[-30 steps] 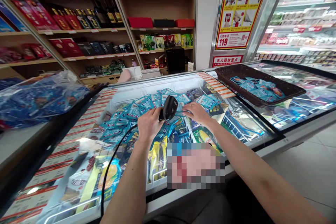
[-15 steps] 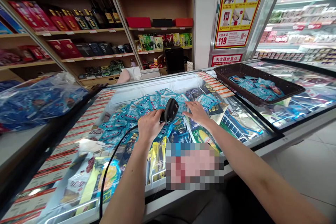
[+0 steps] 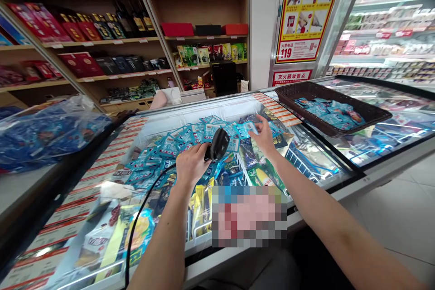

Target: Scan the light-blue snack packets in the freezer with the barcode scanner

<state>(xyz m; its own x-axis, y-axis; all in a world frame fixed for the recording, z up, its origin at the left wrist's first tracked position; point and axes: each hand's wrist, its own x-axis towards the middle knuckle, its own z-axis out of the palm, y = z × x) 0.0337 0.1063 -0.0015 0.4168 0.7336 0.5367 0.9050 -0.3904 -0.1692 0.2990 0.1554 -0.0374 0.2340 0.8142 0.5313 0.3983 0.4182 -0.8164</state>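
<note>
- Blue packet (image 3: 245, 130), right of frame centre: probably light, pliable, slippery; best pinched by its edge.
- Right hand (image 3: 264, 138) at its right edge; closure cannot be told.
- Left hand (image 3: 192, 163) wraps black scanner (image 3: 219, 145).

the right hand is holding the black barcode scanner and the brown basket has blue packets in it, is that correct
Not quite: the head view shows the left hand holding the black barcode scanner. The brown basket does have blue packets in it.
</note>
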